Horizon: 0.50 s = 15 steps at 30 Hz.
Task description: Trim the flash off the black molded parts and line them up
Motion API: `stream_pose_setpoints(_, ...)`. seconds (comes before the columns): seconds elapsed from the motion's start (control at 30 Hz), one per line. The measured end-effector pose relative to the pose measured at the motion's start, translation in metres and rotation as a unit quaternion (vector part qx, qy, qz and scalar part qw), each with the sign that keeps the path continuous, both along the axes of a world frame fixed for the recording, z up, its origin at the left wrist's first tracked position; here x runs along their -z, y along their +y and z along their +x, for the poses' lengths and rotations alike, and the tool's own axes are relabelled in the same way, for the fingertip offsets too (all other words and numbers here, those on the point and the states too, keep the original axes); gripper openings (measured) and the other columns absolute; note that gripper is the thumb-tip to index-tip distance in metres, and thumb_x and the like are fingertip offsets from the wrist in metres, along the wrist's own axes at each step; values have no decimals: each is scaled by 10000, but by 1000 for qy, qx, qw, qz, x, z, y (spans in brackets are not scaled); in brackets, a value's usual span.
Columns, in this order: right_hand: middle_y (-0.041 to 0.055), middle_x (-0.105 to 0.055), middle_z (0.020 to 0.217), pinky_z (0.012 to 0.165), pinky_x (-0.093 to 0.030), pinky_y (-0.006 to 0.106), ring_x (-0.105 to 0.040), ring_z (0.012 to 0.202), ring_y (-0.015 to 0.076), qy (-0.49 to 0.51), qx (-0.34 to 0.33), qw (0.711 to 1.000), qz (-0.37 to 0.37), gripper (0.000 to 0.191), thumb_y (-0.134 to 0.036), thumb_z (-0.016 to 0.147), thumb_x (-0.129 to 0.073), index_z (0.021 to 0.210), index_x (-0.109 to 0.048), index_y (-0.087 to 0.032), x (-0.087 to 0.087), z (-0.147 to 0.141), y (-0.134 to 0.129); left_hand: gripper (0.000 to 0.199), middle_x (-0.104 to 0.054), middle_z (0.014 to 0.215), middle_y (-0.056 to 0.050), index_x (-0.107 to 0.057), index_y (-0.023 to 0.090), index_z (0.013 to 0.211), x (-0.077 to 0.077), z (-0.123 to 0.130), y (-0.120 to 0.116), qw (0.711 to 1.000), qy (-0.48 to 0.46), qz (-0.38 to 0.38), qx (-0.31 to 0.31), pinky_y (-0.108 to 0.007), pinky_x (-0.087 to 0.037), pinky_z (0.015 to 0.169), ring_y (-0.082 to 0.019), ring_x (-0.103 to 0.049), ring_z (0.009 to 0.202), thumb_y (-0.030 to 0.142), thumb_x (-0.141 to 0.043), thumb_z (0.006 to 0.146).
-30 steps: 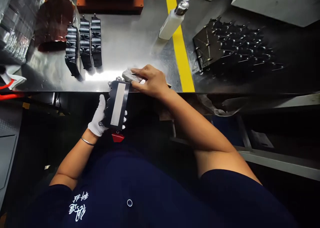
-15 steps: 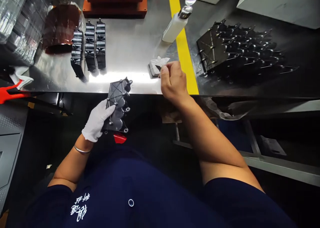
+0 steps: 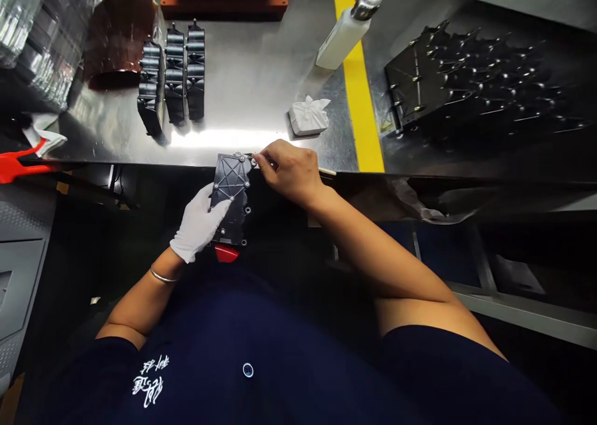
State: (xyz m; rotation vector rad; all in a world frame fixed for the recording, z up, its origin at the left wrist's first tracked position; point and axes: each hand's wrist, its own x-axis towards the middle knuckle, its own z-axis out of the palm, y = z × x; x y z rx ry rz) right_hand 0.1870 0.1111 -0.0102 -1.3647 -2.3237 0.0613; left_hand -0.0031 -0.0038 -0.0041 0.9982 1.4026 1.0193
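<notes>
My left hand (image 3: pixel 199 221), in a white glove, grips a black ribbed plastic housing (image 3: pixel 229 188) by its left side, thumb across the face. The housing is held up before the bench's front edge, its crossed ribs facing me. At its upper right corner, my bare right hand (image 3: pixel 291 168) is closed in a pinch, fingertips at the corner lug. A thin pale stick-like end (image 3: pixel 328 172) shows behind that hand; its working tip is hidden. On the bench beyond sits a small block wrapped in white cloth (image 3: pixel 308 116).
Several black housings (image 3: pixel 175 73) stand upright at the left, and more (image 3: pixel 415 79) are packed at the right. A white pump bottle (image 3: pixel 342 39) stands by the yellow stripe (image 3: pixel 364 114). An orange-red fixture (image 3: pixel 224 0) is at the back. Red-handled pliers or scissors (image 3: pixel 18 163) lie left.
My right hand has left the white-wrapped block, where a dark pointed tip showed in its fingers, and come to the housing's corner. My left hand has turned the housing more face-on.
</notes>
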Motion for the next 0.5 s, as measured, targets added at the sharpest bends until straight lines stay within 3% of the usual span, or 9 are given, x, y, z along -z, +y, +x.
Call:
stream_pose_setpoints(0.3,73,-677,773,589,-292,303,-584,683,187,-7,-52,999,-1,325,-404,935,-479,775,-659,-186,-8,1,11,449,-723,1143,-74,-607,171,1251,3,-3,1,1000,-12,22,8,-344,-552,917,-208,-693,976,347,-659,842)
stream_pose_setpoints(0.5,77,-697,783,592,-324,303,-606,688,181,21,-32,999,-19,301,-388,921,-514,769,-670,-181,-11,4,5,465,-709,1189,-85,-595,169,1280,3,-4,2,1000,-2,22,14,-380,-531,971,-227,-682,1032,341,-649,851)
